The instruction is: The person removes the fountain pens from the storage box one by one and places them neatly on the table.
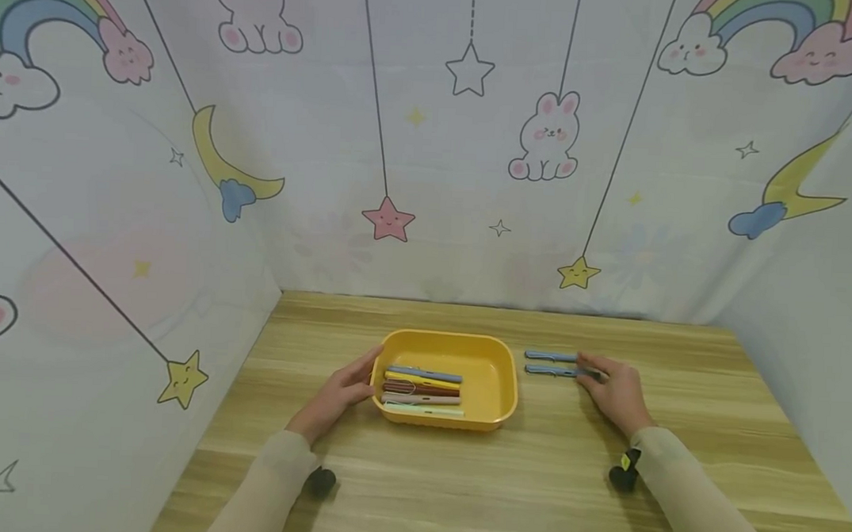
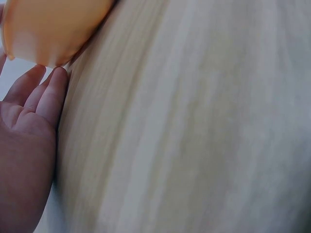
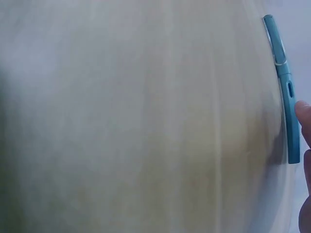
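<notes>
- Two blue pens: the far pen and the near pen lie side by side, slightly apart, on the table, right of the yellow tray.
- Right hand: at the pens' right ends, thumb touching the near pen. Whether it pinches a pen or only touches, I cannot tell.
- Risk: uneven thumb pressure could roll the near pen into the far pen; lifting by the end alone could let a pen tip or slip.
- Left hand: straight fingers against the tray's left side, not clenched. Risk: a firm push could slide the tray into the blue pens.
- Stored pens: crowded along the tray's left; another laid there could cross them. The brown ones blend; exact count uncertain.
- Obscured: fingers cover the blue pens' right ends. Left wrist view crops the tray; right wrist view crops the hand and shows one pen.
</notes>
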Motion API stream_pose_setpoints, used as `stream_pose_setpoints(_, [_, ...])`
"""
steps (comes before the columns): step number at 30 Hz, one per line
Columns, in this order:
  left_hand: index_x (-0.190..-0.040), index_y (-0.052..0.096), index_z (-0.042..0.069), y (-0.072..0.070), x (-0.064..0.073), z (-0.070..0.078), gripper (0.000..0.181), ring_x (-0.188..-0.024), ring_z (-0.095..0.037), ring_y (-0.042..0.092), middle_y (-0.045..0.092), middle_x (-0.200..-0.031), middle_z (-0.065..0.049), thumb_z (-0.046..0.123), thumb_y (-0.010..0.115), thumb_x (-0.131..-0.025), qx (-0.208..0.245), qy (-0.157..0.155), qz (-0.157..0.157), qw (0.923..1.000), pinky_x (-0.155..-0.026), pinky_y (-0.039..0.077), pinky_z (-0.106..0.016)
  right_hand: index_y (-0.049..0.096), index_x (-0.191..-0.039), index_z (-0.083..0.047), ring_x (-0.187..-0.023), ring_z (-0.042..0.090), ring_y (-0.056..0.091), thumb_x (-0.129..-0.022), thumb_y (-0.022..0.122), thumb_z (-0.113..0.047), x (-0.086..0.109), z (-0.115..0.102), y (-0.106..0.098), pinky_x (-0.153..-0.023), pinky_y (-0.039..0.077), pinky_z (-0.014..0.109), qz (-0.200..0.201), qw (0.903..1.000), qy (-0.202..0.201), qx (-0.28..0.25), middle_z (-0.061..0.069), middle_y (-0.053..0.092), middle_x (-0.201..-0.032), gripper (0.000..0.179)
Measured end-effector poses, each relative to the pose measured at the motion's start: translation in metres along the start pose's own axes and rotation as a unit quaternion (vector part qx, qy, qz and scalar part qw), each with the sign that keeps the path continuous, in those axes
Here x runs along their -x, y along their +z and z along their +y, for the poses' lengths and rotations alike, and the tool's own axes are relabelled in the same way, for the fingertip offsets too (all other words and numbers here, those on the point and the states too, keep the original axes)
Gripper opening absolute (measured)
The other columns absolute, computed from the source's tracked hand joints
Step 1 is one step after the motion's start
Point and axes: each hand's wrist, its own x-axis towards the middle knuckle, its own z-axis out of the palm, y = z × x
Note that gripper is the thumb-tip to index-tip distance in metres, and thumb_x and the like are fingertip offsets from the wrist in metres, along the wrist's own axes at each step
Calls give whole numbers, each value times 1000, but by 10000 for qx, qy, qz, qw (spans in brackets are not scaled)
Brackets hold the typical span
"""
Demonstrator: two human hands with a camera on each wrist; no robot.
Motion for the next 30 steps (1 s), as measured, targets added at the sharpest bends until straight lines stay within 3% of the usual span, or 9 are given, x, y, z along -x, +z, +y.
stream_pose_setpoints(10, [-164, 36, 35, 0, 0, 1, 68, -157, -22, 29, 29, -172, 7, 18, 65, -104, -36, -110, 67, 9999, -125, 29, -45, 70, -133, 0, -119, 36, 70, -89, 83, -5, -9, -21, 0, -98, 54, 51, 58, 9988, 304, -392, 12, 76, -123, 47])
stream_pose_setpoints(14, [-164, 36, 35, 0, 0, 1, 68, -157, -22, 29, 29, -172, 7, 18, 64, -105, -41, -106, 51, 9999, -125, 28, -46, 66, -140, -2, -124, 32, 68, -93, 82, -14, -13, -36, 2, -101, 55, 31, -135, 9930, 758, -899, 10, 74, -128, 51])
stream_pose_setpoints(18, [-165, 35, 34, 0, 1, 2, 68, -157, -24, 29, 28, -172, 5, 18, 63, -105, -45, -86, 48, 9999, -125, 28, -47, 59, -149, -7, -130, 34, 64, -96, 78, -21, -16, -53, 3, -95, 52, 13, -458, 9803, 1163, -1528, 11, 70, -136, 58])
stream_pose_setpoints(24, [-167, 31, 28, 1, 1, 1, 70, -158, -29, 27, 25, -173, -1, 15, 61, -106, -8, 76, -43, 10000, -125, 27, -49, 56, -153, -10, -128, 39, 64, -97, 78, -23, -24, -73, 7, -92, 57, 20, -705, 9677, 1225, -2090, 15, 67, -141, 61])
stream_pose_setpoints(30, [-167, 32, 28, 0, 0, 0, 69, -158, -30, 26, 25, -173, -2, 16, 62, -106, -12, 75, -50, 10000, -125, 27, -51, 55, -153, -8, -126, 38, 66, -97, 77, -22, -28, -88, 15, -93, 57, 21, -779, 9626, 1137, -2331, 15, 67, -140, 61])
